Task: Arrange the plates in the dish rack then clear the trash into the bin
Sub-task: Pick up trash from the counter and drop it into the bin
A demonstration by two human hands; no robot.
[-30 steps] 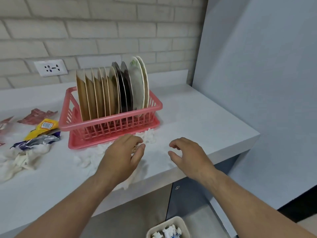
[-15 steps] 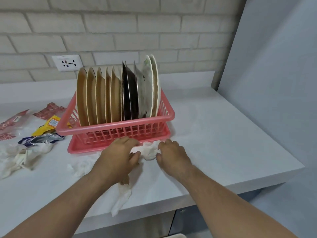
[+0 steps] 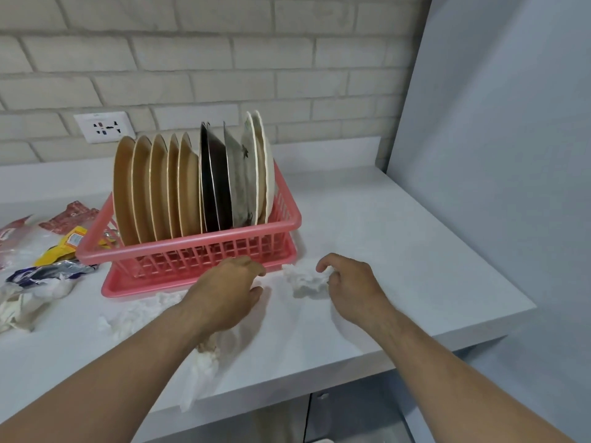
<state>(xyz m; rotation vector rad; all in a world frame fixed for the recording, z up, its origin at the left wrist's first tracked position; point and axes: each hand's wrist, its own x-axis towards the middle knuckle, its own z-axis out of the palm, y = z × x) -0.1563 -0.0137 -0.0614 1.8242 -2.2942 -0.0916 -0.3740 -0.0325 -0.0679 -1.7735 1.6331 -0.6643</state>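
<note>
The right hand [image 3: 348, 287] has drawn apart from the left hand [image 3: 225, 297], its grip curled round a crumpled white tissue wad [image 3: 303, 279] in front of the pink dish rack [image 3: 192, 247]. The left hand lies palm-down on a tissue strip [image 3: 204, 366] reaching the tabletop's [image 3: 399, 251] front edge; whether it grips cannot be told.

In one pink dish rack [image 3: 192, 247], five tan plates [image 3: 158, 187], two dark plates [image 3: 217, 187] and three pale plates [image 3: 266, 174] are counted. At the left edge four wrappers [image 3: 48, 272] are seen. About four crumpled tissues [image 3: 306, 280] are counted across the lower half.
</note>
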